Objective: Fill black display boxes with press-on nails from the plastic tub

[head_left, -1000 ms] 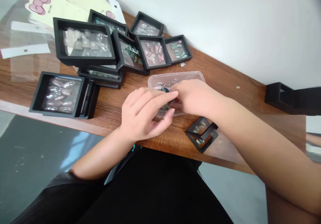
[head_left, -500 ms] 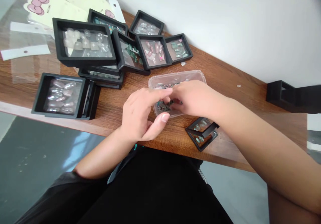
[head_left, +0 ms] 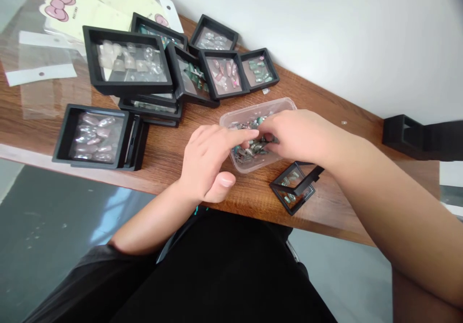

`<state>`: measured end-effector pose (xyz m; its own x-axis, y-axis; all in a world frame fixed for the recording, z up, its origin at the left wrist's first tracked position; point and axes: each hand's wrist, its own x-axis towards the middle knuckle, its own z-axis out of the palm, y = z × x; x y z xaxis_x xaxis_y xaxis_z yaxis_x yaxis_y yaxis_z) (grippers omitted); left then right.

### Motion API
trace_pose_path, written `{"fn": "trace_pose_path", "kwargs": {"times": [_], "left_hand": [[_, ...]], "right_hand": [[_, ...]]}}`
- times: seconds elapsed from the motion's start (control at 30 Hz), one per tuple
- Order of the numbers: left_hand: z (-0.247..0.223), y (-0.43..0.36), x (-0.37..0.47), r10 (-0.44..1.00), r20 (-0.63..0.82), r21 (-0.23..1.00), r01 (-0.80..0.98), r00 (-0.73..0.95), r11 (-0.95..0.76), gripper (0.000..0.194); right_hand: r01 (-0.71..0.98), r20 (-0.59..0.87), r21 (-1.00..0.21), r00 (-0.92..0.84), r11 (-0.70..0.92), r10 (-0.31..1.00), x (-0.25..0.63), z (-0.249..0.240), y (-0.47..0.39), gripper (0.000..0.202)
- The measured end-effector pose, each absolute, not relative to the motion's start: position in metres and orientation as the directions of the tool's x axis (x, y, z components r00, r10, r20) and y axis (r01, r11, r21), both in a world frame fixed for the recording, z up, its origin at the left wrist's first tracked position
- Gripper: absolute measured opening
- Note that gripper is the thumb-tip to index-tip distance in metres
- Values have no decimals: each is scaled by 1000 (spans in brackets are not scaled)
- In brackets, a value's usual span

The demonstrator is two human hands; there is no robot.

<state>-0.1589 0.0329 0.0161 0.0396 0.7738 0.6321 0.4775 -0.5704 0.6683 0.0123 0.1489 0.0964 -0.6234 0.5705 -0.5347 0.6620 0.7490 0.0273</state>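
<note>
A clear plastic tub (head_left: 226, 119) holds a heap of small shiny nail tips (head_left: 253, 150) in green, silver and pink. My right hand (head_left: 289, 132) reaches into its right side, thumb and fingers bent down at the nail tips; whether anything is between them is hidden. My left hand (head_left: 210, 161) is over the tub's left edge, index finger pointing right, thumb spread apart, holding nothing. Just below the tub, a small black frame (head_left: 292, 188) stands with its lid raised and pale green nail tips inside.
Black framed cases of nail tips (head_left: 126, 62) are piled at the left and back, with another stack (head_left: 92, 137) near the left front edge. Yellow cards (head_left: 90, 16) and clear bags (head_left: 47, 57) lie far left. A black object (head_left: 403, 132) sits at the right by the wall.
My right hand has shifted slightly right within the tub, uncovering more nail tips. My left hand has moved a little right, its thumb further from the tub.
</note>
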Motion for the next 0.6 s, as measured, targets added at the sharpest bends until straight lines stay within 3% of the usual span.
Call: {"fn": "trace_pose_path", "kwargs": {"times": [0.2, 0.47, 0.6], "left_hand": [[19, 35, -158, 748, 656, 544, 625, 100, -560, 44], [21, 34, -156, 783, 603, 523, 665, 152, -533, 21], [21, 35, -156, 782, 602, 509, 679, 158, -529, 15]], "right_hand": [[653, -521, 60, -625, 755, 581, 15, 93, 149, 24], [681, -510, 63, -607, 730, 610, 22, 104, 153, 25], [755, -449, -151, -628, 639, 636, 39, 119, 152, 17]]}}
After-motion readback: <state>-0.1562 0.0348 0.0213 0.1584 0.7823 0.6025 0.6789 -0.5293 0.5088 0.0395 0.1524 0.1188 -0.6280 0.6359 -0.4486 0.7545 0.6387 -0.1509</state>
